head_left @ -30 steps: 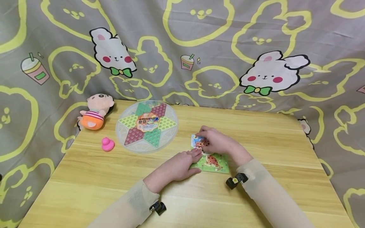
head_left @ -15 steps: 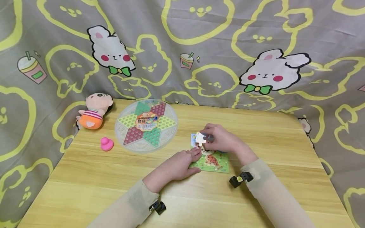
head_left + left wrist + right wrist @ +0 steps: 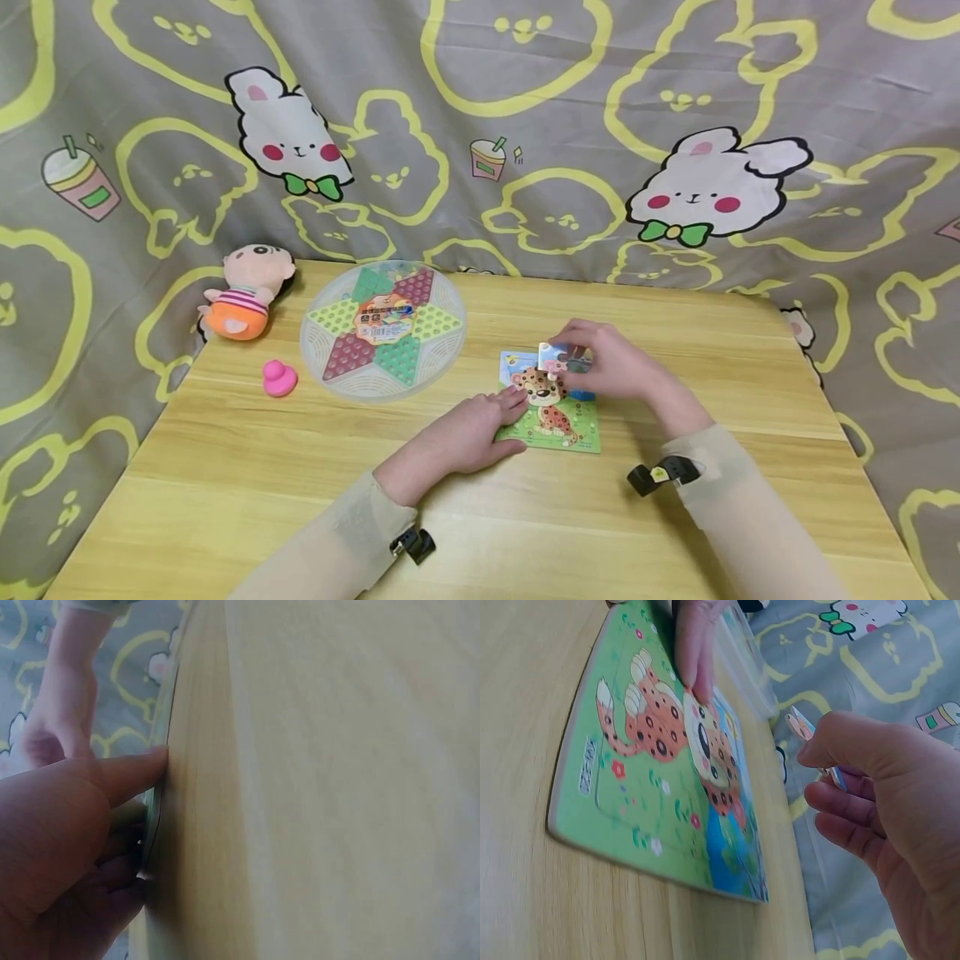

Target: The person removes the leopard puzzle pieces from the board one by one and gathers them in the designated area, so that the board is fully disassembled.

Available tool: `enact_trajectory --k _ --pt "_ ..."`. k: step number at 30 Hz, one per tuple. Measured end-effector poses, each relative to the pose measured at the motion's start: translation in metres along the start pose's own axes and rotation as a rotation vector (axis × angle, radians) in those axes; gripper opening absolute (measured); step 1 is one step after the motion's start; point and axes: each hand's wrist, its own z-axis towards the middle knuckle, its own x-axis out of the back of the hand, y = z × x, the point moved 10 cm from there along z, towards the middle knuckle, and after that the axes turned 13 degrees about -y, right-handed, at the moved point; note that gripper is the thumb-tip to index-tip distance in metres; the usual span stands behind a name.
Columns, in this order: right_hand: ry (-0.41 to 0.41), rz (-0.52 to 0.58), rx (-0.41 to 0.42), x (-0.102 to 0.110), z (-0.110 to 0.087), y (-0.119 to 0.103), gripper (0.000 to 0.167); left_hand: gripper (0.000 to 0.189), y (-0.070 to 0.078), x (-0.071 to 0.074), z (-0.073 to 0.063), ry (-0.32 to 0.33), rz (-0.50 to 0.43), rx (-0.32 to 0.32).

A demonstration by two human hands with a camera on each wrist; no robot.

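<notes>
Pinching jigsaw piece (image 3: pixel 551 355) in right hand (image 3: pixel 611 358); left hand (image 3: pixel 474 430), fingers extended, rests on leopard puzzle board (image 3: pixel 556 419). Advisable: light edge grip, board pressed flat.

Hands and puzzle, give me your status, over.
Right hand pinching a puzzle piece, clear of the leopard puzzle. Left hand resting fingers on its left side. Star game board apart, seemingly not in the way.
</notes>
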Motion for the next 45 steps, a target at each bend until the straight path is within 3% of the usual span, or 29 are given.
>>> enact_trajectory --k 8,20,35,45 --pt "0.058 0.044 0.023 0.014 -0.022 0.011 0.047 0.069 0.0 0.001 0.0 0.014 -0.006 -0.007" --pt "0.133 -0.011 0.001 0.03 -0.057 0.039 0.048 0.068 0.001 0.001 -0.002 0.004 -0.008 0.002" --pt "0.094 0.007 -0.125 0.025 -0.08 0.086 0.049 0.069 0.0 -0.001 -0.002 -0.012 -0.023 0.014" --pt "0.055 0.025 -0.172 0.016 -0.085 0.097 0.047 0.069 -0.001 -0.001 -0.001 -0.012 -0.019 0.013"
